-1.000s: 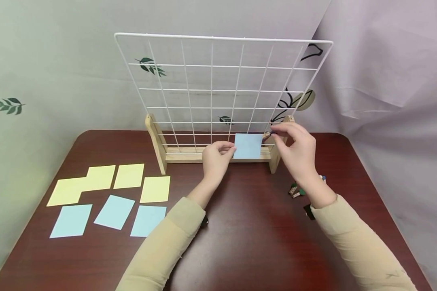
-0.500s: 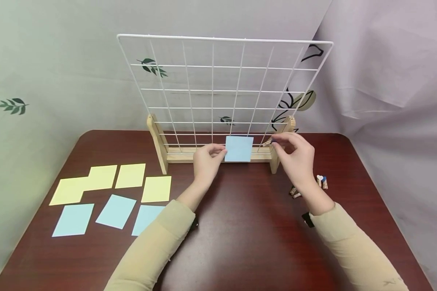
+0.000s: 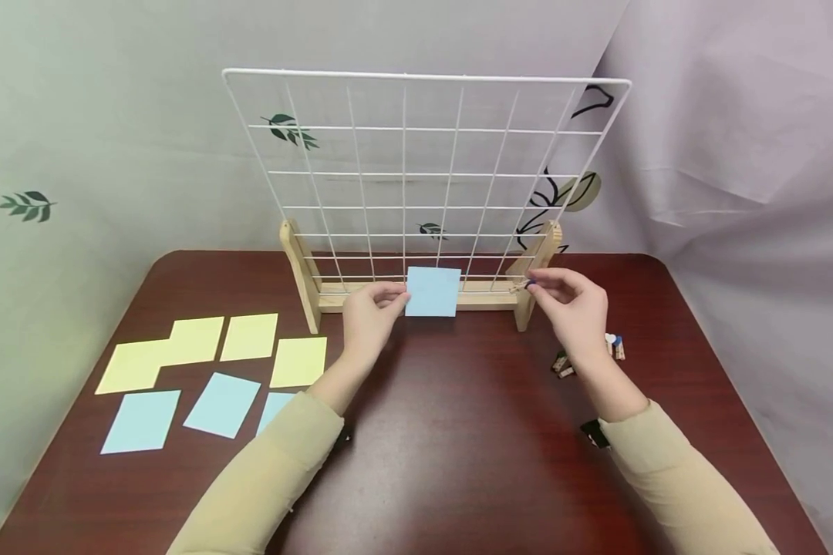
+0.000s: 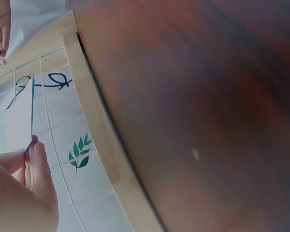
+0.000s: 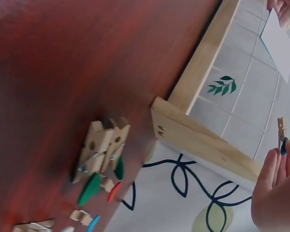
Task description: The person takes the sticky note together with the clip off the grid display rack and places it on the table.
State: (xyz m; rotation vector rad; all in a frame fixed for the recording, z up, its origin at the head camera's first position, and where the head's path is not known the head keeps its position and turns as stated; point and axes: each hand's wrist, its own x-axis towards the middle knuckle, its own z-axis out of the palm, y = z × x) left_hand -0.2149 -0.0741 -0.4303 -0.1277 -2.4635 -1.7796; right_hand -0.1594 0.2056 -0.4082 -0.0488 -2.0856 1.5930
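Note:
My left hand [image 3: 371, 319] pinches a blue paper square [image 3: 433, 292] by its left edge, between thumb and fingers. The paper hangs in front of the lower rows of a white wire grid [image 3: 404, 173]. Close to the stand's right leg, my right hand [image 3: 575, 312] pinches a small wooden clothespin [image 5: 282, 128] by its dark blue end. The clothespin's free tip points left, toward the paper, with a gap between them. In the left wrist view the paper [image 4: 20, 116] is seen at a slant, gripped at one corner.
The grid stands in a wooden base [image 3: 350, 301]. Several yellow squares [image 3: 248, 337] and blue squares [image 3: 141, 421] lie at the table's left. More clothespins [image 5: 94, 152], with green, red, blue and white ends, lie on the table [image 3: 458, 432] at the right. A patterned cloth [image 3: 111, 139] hangs behind.
My left hand has moved left and slightly down with the blue paper, away from the clothespin. The right hand has come down a little, still holding the clothespin.

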